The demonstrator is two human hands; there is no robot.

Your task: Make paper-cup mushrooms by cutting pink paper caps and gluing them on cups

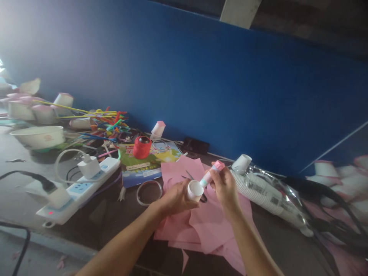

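A white paper cup (195,189) is held in my left hand (178,197), its round opening facing up toward me. My right hand (224,185) grips a pink and white glue stick (211,173), tilted with its lower end close to the cup's rim; whether they touch I cannot tell. Beneath both hands lie overlapping sheets of pink paper (212,230). Dark scissors (204,198) show partly between the hands, the rest hidden by the cup and hands.
At left are a power strip (79,188), a white bowl (38,137) and colourful pipe cleaners (110,120). Red thread (142,147) stands on a colourful booklet (138,168). A bagged stack of cups (261,191) lies at right, near a blue wall (201,76).
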